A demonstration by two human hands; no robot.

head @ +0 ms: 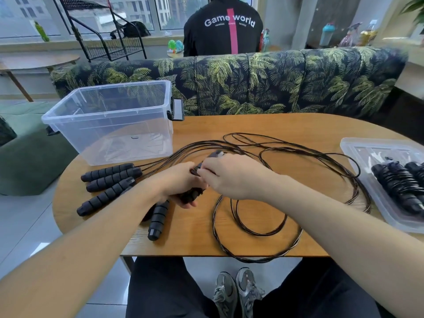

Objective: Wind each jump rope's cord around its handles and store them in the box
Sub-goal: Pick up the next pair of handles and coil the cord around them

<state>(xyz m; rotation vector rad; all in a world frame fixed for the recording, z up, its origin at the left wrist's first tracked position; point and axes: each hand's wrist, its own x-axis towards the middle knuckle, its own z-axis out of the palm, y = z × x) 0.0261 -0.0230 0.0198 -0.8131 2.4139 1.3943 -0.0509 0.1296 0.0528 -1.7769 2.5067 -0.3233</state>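
Wooden table (286, 125), clear box (110, 120) standing empty far left of the grip, both forearms reached over the near edge, left hand (181, 182) curled palm-up around paired black handles (191, 195), right hand (231, 177) just above pinched the cord (257, 232), loose loops lay right.

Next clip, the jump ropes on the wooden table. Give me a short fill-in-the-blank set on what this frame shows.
1. The clear plastic box on the table holds ____ jump ropes.
2. The left hand grips a black ____.
3. The already wound ropes lie on the box's ____, at the table's right edge.
4. The loose cords lie ____ on the table.

Missing words: no; handle; lid; unwound
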